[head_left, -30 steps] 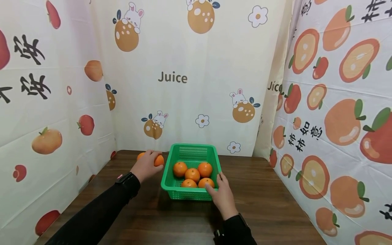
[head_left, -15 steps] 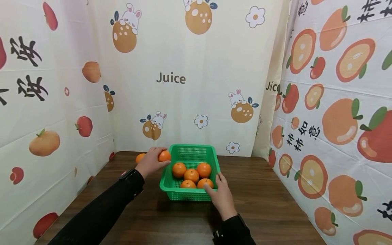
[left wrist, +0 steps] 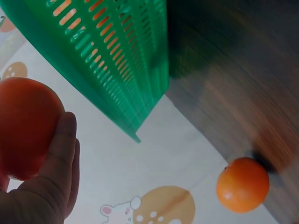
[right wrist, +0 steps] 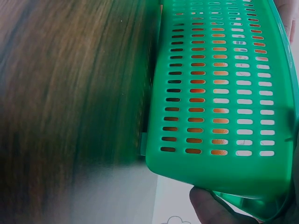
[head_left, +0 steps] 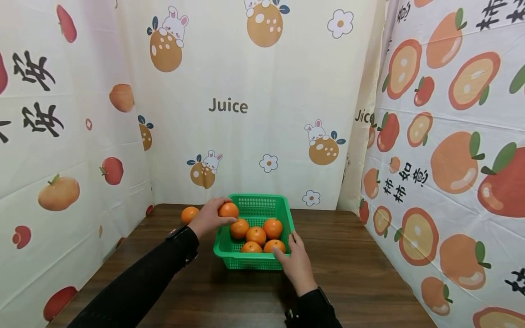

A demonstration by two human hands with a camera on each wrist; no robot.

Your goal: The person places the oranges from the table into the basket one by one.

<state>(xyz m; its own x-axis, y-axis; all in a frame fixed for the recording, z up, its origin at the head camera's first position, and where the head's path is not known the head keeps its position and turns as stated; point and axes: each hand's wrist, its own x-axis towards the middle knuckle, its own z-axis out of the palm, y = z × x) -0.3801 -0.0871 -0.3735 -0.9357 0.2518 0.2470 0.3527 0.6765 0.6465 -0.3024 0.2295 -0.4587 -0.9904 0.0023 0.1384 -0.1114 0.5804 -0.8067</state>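
My left hand (head_left: 211,217) holds an orange (head_left: 228,210) between thumb and fingers, above the left rim of a green plastic basket (head_left: 250,263). In the left wrist view the held orange (left wrist: 28,128) is close up, apart from the basket wall (left wrist: 117,60). Several oranges (head_left: 256,235) lie inside the basket. My right hand (head_left: 301,265) grips the basket's near right corner, thumb over the front rim and fingers along the right side. One fingertip (right wrist: 205,203) shows at the basket's edge in the right wrist view.
Another orange (head_left: 189,215) sits on the brown wooden table (head_left: 348,273), left of the basket near the back edge. Fruit-printed cloths (head_left: 246,136) hang behind the table and along both sides.
My left hand has lifted the orange off the table and carried it right, over the basket's left rim. The other orange on the table has come into fuller view. My right hand stays put.
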